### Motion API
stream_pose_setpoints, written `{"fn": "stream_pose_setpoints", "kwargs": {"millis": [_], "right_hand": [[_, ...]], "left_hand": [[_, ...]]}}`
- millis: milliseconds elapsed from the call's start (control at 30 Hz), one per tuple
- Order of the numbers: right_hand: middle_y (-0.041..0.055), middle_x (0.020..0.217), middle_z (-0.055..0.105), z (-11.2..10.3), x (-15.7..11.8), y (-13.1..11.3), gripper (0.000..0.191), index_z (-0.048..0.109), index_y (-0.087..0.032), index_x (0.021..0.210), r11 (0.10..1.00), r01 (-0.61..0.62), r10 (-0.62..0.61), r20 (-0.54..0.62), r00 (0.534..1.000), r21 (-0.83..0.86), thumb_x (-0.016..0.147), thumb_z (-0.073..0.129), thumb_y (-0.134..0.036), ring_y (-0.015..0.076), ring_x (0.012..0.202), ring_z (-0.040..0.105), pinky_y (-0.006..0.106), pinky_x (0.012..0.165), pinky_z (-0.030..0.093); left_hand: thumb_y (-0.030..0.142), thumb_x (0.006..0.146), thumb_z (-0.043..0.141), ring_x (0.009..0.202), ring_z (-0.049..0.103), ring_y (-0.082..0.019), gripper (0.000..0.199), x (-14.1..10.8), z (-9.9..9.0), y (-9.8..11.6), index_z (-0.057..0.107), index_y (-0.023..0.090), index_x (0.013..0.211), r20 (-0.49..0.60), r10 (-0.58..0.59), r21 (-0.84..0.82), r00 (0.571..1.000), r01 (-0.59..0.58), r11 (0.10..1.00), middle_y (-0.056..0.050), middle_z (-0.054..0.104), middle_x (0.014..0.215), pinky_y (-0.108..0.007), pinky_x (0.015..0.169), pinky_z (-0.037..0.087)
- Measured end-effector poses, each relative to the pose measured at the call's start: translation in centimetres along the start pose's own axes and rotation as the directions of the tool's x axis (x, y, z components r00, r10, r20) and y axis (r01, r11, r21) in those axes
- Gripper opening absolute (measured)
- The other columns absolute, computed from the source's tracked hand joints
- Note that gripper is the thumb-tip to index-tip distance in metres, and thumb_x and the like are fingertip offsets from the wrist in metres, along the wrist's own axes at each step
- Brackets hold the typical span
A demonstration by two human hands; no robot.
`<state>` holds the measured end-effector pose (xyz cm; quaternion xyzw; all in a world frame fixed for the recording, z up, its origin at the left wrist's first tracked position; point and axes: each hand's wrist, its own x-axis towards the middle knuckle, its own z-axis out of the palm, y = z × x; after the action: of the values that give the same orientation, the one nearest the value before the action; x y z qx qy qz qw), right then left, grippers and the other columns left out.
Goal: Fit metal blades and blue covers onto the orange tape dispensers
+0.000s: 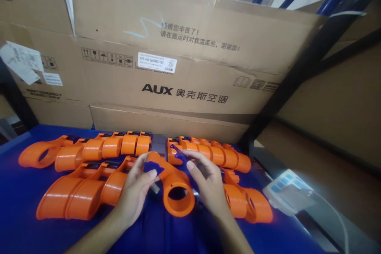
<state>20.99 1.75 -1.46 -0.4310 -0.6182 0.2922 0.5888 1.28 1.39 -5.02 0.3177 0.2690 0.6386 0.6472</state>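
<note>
My left hand [135,188] is closed on an orange plastic part [171,176] with a wide round ring at its lower end. A dark blue piece [154,167] lies against the part's upper end, under my left thumb. My right hand [210,180] pinches a small, slim dark blue plastic piece [179,152] between thumb and fingers. This piece is held above and to the right of the orange part, apart from it. Its exact kind cannot be made out. Beneath my hands, a small greyish object is partly hidden.
Similar orange ringed parts [71,158] stand in rows on the blue work surface [18,182], left and right [233,160]. Cardboard panels [119,87] rise behind. A black post [276,99] slants at right, near a white and blue device [288,190] with a cable.
</note>
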Motion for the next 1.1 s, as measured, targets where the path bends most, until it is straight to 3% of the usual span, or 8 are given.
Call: {"fn": "stream_pose_setpoints", "kwargs": {"millis": [167,433,600,800,1100], "right_hand": [[0.0066,0.130,0.077,-0.2,-0.1,0.2,0.026,0.078,-0.030,0.122,0.994,0.106,-0.105,0.074,0.992,-0.004,0.098,0.070,-0.038,0.0304,0.127,0.068,0.051,0.115,0.049],[0.0064,0.129,0.078,-0.1,0.0,-0.3,0.026,0.080,-0.032,0.121,0.983,0.180,-0.175,0.161,0.971,-0.017,0.096,0.074,-0.034,0.0303,0.126,0.068,0.053,0.115,0.051],[0.0061,0.128,0.078,0.1,0.1,-0.7,0.026,0.081,-0.033,0.120,0.980,0.200,-0.193,0.200,0.961,-0.013,0.096,0.074,-0.030,0.0299,0.124,0.070,0.052,0.112,0.053],[0.0057,0.124,0.079,0.2,-0.1,-1.0,0.025,0.081,-0.032,0.118,0.980,0.198,-0.190,0.198,0.962,-0.021,0.095,0.075,-0.028,0.0289,0.122,0.071,0.050,0.112,0.053],[0.0061,0.126,0.078,0.2,-0.2,-1.2,0.024,0.079,-0.030,0.119,0.987,0.161,-0.153,0.206,0.966,-0.021,0.096,0.074,-0.029,0.0298,0.124,0.070,0.052,0.113,0.053]], "left_hand": [[0.031,0.073,0.088,0.107,0.073,-0.027,0.051,-0.3,0.7,0.2,0.072,0.026,0.121,-0.047,0.059,0.049,0.997,-0.056,0.997,-0.005,0.077,0.114,-0.042,0.096,0.059],[0.038,0.071,0.089,0.110,0.073,-0.031,0.060,0.4,2.6,1.7,0.068,0.027,0.126,-0.032,0.119,0.057,0.992,-0.117,0.991,-0.006,0.077,0.112,-0.047,0.100,0.058],[0.034,0.072,0.090,0.112,0.072,-0.030,0.057,0.0,1.7,1.1,0.069,0.028,0.125,-0.018,0.102,0.067,0.995,-0.100,0.993,-0.006,0.077,0.115,-0.046,0.102,0.056],[0.026,0.082,0.087,0.117,0.067,-0.022,0.048,-0.5,0.3,0.2,0.068,0.035,0.126,0.063,0.056,0.061,0.996,-0.060,0.996,0.001,0.074,0.128,-0.036,0.106,0.052],[0.027,0.082,0.088,0.115,0.067,-0.022,0.050,-0.5,0.0,0.2,0.069,0.035,0.127,0.058,0.044,0.063,0.997,-0.048,0.997,0.001,0.074,0.127,-0.032,0.101,0.054]]}}
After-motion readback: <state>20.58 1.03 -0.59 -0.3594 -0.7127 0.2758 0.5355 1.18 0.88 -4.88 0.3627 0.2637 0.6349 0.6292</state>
